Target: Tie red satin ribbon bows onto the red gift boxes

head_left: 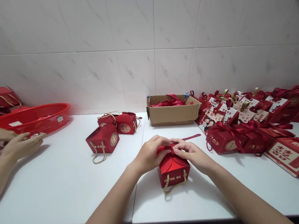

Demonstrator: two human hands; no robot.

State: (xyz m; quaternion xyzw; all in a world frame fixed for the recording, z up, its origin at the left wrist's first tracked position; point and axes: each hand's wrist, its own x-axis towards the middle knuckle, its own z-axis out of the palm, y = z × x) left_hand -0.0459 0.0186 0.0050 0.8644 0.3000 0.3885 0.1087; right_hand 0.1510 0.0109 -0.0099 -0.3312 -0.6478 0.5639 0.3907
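Observation:
A red gift box point(172, 172) with a gold rope handle stands on the white table in front of me. Both hands are at its top, where a dark red ribbon point(190, 137) passes; one loose end lies out to the right. My left hand point(153, 154) pinches the ribbon from the left, thumb and fingers closed by the knot. From the right, my right hand point(191, 153) also grips the ribbon with closed fingertips. The ribbon between the fingers is mostly hidden.
Three red boxes point(103, 138) stand left of centre. A cardboard box point(174, 115) of ribbons is behind. Many finished-looking boxes point(225, 142) crowd the right. At far left, another person's hands point(21, 145) work beside a red basket point(45, 114). A tiled wall closes the back.

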